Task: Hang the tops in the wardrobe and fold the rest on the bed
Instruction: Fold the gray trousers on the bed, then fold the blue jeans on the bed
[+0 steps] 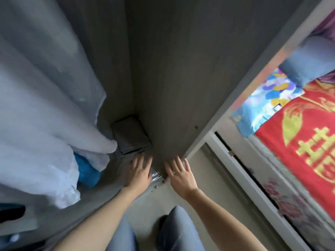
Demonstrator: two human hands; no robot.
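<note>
Left hand (pixel 140 171): fingers straight and spread, nothing in it, reaching low into the wardrobe (pixel 172 78). Its fingertips are just short of a folded grey bundle (pixel 130 136) in the floor corner. Whether they touch it is not clear through the blur.

Right hand (pixel 179 175): likewise flat and empty, fingers fanned, at the bottom front edge of the wardrobe's side panel. Between the two hands is a bit of bright metal fitting (pixel 155 176).

Left of the hands: pale hanging tops (pixel 45 105), hems reaching down close to the bundle, with a blue item (pixel 87 171) tucked beneath them. These tops are on the rail side of the job; no garment is in hand.

Right, beyond the panel: bed (pixel 290 201) with a red-and-gold cover (pixel 299 142) and a blue cartoon-print cloth (pixel 262 102) toward its head.

Handling, as judged: the pale cloth looks thin, light and limp, likely to slump and slide. Best taken at the shoulders or collar with both hands. The grey bundle looks denser; scoop it from beneath on flat palms to keep its folds.
</note>
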